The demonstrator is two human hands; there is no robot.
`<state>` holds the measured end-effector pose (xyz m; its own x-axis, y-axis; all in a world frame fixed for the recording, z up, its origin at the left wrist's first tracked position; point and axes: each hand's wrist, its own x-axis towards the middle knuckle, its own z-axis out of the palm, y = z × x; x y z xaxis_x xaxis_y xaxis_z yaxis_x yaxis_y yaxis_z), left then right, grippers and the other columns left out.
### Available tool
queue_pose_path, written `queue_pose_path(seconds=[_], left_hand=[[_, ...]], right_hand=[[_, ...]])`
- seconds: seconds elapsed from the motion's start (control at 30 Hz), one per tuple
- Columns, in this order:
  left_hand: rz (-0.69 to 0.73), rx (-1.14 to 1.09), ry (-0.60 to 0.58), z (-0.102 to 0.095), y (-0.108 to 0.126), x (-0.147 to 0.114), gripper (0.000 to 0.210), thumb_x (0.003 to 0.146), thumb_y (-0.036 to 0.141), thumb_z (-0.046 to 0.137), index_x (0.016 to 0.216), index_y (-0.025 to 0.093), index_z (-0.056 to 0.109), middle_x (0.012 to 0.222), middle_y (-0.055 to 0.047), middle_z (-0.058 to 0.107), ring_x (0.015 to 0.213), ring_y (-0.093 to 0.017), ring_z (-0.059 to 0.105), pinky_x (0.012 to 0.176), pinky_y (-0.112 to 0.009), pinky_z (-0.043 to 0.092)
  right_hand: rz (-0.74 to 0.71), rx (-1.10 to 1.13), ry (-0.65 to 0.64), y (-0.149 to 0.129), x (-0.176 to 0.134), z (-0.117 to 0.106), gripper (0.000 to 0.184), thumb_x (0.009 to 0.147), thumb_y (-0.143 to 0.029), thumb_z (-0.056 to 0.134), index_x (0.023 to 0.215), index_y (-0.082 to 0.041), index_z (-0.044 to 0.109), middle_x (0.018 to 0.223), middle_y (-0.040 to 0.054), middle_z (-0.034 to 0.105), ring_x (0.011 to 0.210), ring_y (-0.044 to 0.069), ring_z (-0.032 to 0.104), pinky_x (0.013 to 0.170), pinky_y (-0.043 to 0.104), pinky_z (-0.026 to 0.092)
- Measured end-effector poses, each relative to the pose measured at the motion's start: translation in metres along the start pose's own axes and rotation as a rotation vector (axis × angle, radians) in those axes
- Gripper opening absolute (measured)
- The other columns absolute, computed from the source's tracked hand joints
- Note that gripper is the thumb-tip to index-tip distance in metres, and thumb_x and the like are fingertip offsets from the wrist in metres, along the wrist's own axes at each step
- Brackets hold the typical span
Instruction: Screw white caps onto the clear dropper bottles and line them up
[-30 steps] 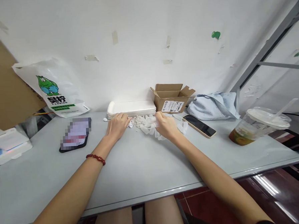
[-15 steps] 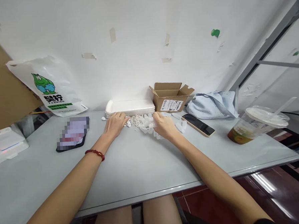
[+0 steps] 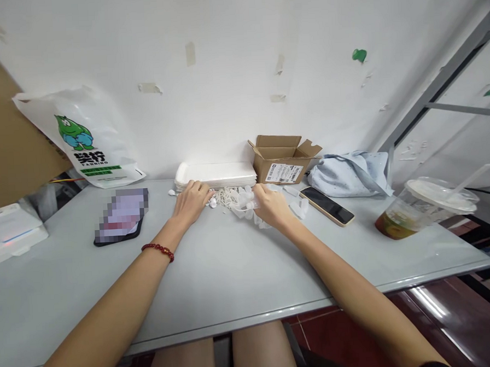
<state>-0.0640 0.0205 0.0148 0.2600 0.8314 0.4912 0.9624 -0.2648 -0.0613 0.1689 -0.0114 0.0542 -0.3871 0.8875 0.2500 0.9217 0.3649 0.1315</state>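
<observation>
My left hand (image 3: 192,201) is bent down over several small white round pieces (image 3: 213,201) that look like caps. Its fingers are curled, and whatever lies under the fingertips is hidden. My right hand (image 3: 271,204) is closed in a pinch on a small translucent plastic piece (image 3: 251,204), whose tip points left out of the fingers. Around and below that hand lies a pile of similar translucent plastic pieces (image 3: 300,209). Between the two hands is a heap of thin white string-like pieces (image 3: 228,197).
Behind the hands lie stacked white trays (image 3: 223,172) and an open cardboard box (image 3: 283,165). To the right are a phone (image 3: 327,205), a pale blue cloth bag (image 3: 349,175) and a drink cup (image 3: 419,210). On the left are another phone (image 3: 121,217) and a white plastic bag (image 3: 84,142).
The whole view has shifted slightly. Both hands stay at almost the same places, and the right hand still pinches the translucent piece.
</observation>
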Motion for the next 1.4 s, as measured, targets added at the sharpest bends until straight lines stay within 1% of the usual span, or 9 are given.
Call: queue_pose_path(seconds=[0.33,0.5,0.7,0.77,0.87,0.97,1.13,1.23,1.4], left_hand=[[-0.012,-0.063,0.018,-0.001,0.001,-0.001,0.027,0.094,0.035,0.043,0.09,0.016,0.063,0.092,-0.011,0.06,0.097,-0.027,0.05,0.062,-0.033,0.04],[-0.068,-0.14,0.115,-0.005,0.0,0.0,0.033,0.096,0.033,0.035,0.084,0.018,0.062,0.09,-0.01,0.061,0.096,-0.026,0.05,0.068,-0.034,0.042],[-0.195,-0.457,0.295,-0.038,0.017,-0.006,0.032,0.095,0.032,0.032,0.094,0.015,0.059,0.091,-0.009,0.062,0.093,-0.023,0.053,0.08,-0.035,0.044],[-0.069,-0.585,0.234,-0.051,0.032,-0.011,0.033,0.092,0.038,0.039,0.11,0.015,0.054,0.102,-0.009,0.061,0.099,-0.022,0.053,0.083,-0.035,0.045],[0.117,-0.58,0.092,-0.059,0.058,-0.018,0.059,0.082,0.046,0.055,0.131,0.016,0.039,0.125,-0.013,0.052,0.116,-0.028,0.045,0.095,-0.041,0.04],[0.133,-0.462,-0.026,-0.053,0.077,-0.024,0.068,0.082,0.045,0.058,0.135,0.011,0.032,0.121,-0.016,0.054,0.114,-0.031,0.045,0.092,-0.044,0.041],[0.125,-0.246,-0.097,-0.049,0.088,-0.024,0.028,0.094,0.032,0.041,0.104,0.01,0.056,0.085,-0.012,0.06,0.092,-0.028,0.051,0.075,-0.038,0.043],[0.157,-0.164,-0.123,-0.055,0.088,-0.022,0.03,0.095,0.024,0.034,0.08,0.014,0.058,0.074,-0.01,0.055,0.079,-0.025,0.052,0.067,-0.034,0.04],[0.145,-0.249,-0.233,-0.059,0.085,-0.023,0.034,0.096,0.026,0.028,0.079,0.016,0.056,0.073,-0.007,0.047,0.062,-0.02,0.046,0.056,-0.031,0.035]], right_hand=[[-0.005,-0.001,-0.009,0.0,0.0,0.0,0.026,0.079,-0.011,0.045,0.105,-0.015,0.049,0.103,0.0101,0.061,0.079,0.021,0.06,0.053,0.029,0.025],[-0.008,0.0,0.003,0.001,0.0,0.002,0.026,0.08,-0.012,0.045,0.106,-0.016,0.049,0.103,0.0099,0.061,0.079,0.021,0.06,0.054,0.029,0.026],[-0.001,-0.03,-0.019,0.002,0.001,0.003,0.025,0.08,-0.013,0.047,0.105,-0.017,0.048,0.103,0.009,0.061,0.08,0.022,0.062,0.054,0.029,0.029],[-0.007,-0.045,-0.017,0.003,0.001,0.003,0.024,0.08,-0.013,0.047,0.104,-0.017,0.048,0.103,0.0084,0.061,0.081,0.022,0.062,0.053,0.029,0.028],[-0.039,-0.065,-0.008,0.003,0.001,0.002,0.025,0.08,-0.014,0.048,0.105,-0.017,0.047,0.103,0.008,0.061,0.081,0.021,0.062,0.052,0.029,0.027],[-0.057,-0.094,-0.001,0.0,0.0,0.0,0.026,0.08,-0.012,0.047,0.106,-0.017,0.047,0.104,0.008,0.059,0.078,0.02,0.063,0.049,0.03,0.024],[-0.091,-0.102,0.012,-0.002,-0.001,-0.006,0.023,0.085,-0.011,0.04,0.106,-0.018,0.048,0.103,0.0085,0.057,0.077,0.018,0.062,0.049,0.03,0.023],[-0.113,-0.079,0.021,-0.001,-0.002,-0.007,0.025,0.083,-0.008,0.041,0.104,-0.018,0.049,0.103,0.0077,0.058,0.076,0.017,0.061,0.05,0.03,0.021],[-0.167,0.005,0.043,0.008,0.002,-0.002,0.016,0.083,-0.012,0.045,0.097,-0.019,0.052,0.095,0.0042,0.062,0.075,0.016,0.06,0.051,0.029,0.018]])
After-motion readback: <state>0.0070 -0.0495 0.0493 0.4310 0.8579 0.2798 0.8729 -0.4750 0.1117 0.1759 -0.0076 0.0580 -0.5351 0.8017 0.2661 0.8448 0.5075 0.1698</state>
